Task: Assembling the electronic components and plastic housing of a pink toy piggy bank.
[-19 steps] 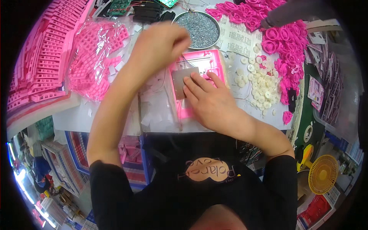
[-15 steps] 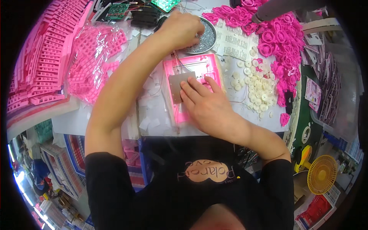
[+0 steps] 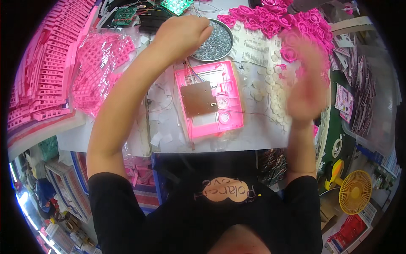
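Note:
In the middle of the table lies a pink plastic casing with its inside facing up. A brown circuit board rests in its left part, thin wires running out at the top. My left hand is closed beside a round dish of small silver screws, partly covering its left rim. Whatever its fingers may hold is hidden. Blurred by motion, my right hand is over the right side, above white round plastic parts and pink ring-shaped parts.
Stacked pink frames fill the left, beside a clear bag of pink keypads. Green circuit boards and black parts lie at the back. A printed sheet sits beside the dish. A yellow fan stands low at right.
My right hand has left the board and swung right toward the pink rings. My left hand has pulled slightly left from over the screws. The casing has shifted slightly left.

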{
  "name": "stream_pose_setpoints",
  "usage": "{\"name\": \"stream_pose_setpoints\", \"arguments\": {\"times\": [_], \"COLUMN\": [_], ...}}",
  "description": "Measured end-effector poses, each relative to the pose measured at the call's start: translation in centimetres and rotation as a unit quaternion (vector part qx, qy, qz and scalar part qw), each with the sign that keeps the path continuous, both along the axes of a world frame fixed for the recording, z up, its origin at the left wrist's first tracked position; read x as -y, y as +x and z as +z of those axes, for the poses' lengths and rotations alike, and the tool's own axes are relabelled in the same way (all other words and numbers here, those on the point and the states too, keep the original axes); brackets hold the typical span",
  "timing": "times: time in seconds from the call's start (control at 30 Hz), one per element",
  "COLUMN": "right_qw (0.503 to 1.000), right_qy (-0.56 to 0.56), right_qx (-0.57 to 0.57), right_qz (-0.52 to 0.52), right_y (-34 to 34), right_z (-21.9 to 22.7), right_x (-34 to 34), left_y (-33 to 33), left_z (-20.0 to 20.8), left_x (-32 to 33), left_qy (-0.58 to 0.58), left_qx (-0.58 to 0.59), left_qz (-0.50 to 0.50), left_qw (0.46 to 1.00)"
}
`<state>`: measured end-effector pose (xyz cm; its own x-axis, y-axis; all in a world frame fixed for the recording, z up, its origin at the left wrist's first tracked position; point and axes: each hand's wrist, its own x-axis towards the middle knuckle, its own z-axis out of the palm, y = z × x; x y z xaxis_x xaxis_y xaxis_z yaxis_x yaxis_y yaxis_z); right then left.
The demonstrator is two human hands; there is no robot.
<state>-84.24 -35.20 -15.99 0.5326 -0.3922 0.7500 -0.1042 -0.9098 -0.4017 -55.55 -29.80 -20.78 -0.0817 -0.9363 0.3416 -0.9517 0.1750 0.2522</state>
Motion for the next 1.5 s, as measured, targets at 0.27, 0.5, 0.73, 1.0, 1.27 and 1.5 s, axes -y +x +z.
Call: {"name": "stream_pose_setpoints", "arguments": {"times": [0.27,0.5,0.73,1.0,1.27,1.5], "right_qw": [0.951,0.818,0.79,0.787,0.797,0.791], "right_qy": [0.294,0.433,0.455,0.474,0.439,0.453], "right_qx": [-0.021,0.112,0.168,0.169,0.205,0.195], "right_qz": [0.098,0.361,0.375,0.358,0.361,0.362], "right_y": [0.0,3.8,4.1,4.0,3.1,2.9], "right_z": [4.2,2.6,2.7,1.7,1.2,0.6], "right_x": [10.9,-1.4,-6.5,-7.3,-4.9,-3.9], "left_y": [-6.1,-9.6,-10.4,-10.3,-5.6,-2.4], "left_z": [2.9,0.0,-0.2,-0.6,0.3,-3.9], "left_x": [-10.9,-13.7,-14.1,-13.7,-5.6,1.9], "left_qy": [0.178,-0.058,-0.058,-0.067,-0.045,0.089], "left_qx": [-0.4,-0.231,-0.27,-0.258,-0.194,0.087], "left_qz": [-0.042,-0.037,-0.024,-0.018,-0.066,0.063], "left_qw": [0.898,0.971,0.961,0.964,0.978,0.99]}}
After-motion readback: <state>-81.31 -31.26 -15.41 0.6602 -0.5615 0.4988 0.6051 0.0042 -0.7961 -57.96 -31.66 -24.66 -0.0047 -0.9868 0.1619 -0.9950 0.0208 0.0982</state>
